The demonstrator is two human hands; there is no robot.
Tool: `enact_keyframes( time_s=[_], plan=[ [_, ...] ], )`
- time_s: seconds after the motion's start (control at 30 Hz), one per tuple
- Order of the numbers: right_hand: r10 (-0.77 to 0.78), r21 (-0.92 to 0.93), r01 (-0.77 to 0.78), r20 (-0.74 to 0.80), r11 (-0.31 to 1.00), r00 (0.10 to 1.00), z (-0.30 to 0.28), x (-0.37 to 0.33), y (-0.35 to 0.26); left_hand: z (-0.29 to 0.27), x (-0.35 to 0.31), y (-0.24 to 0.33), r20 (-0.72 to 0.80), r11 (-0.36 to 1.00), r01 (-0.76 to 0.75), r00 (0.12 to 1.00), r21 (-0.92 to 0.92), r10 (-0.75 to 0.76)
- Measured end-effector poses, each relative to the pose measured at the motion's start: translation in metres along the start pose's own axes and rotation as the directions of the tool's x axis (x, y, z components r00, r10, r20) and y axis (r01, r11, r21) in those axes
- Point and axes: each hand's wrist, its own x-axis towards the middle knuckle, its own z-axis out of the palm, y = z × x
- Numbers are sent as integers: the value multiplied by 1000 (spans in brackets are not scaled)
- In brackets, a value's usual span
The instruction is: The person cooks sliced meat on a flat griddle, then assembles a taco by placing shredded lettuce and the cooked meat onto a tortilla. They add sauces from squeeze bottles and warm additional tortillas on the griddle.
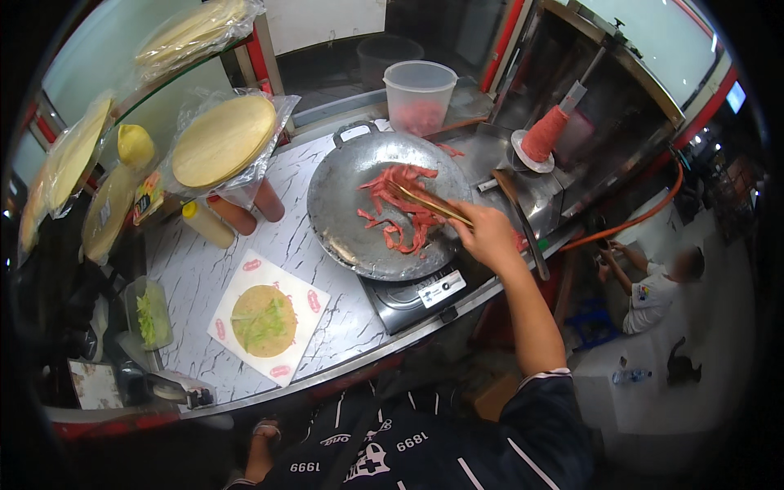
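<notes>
My right hand (488, 235) is closed on a pair of tongs (437, 206), their tips in reddish strips of meat (402, 235). The strips lie in a wide grey metal wok (343, 184) on a black stove (392, 304). My left hand (266, 429) hangs low, below the counter's front edge, with a band at its wrist; its fingers cannot be made out. On the counter to the left of the wok, a round flatbread (282, 343) topped with shredded lettuce (265, 317) rests on a sheet of white paper (238, 278) with red print.
Behind the wok stands a clear plastic tub (419, 90). A meat cone on a spit (545, 135) and a long knife (527, 224) are at the right. Sauce bottles (233, 215), bagged flatbreads (224, 140) and a lettuce container (149, 314) are at the left. Someone sits far right.
</notes>
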Motion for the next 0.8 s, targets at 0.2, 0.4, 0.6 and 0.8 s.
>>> enact_keyframes(
  time_s=[0.2,0.4,0.6,0.8],
  plan=[
    [-52,128,51,8,990,999,-6,8,42,12,1,64,199,884,230,967,-407,-159],
    [132,262,-169,152,950,980,-66,-14,53,-11,-5,89,66,993,-44,996,-105,52],
    [-61,289,-21,273,957,960,-23,-52,49,-16,-3,99,120,939,72,992,-336,-34],
    [30,354,-87,164,931,986,-29,-36,49,-18,-7,57,98,966,85,993,-242,-63]
  ],
)
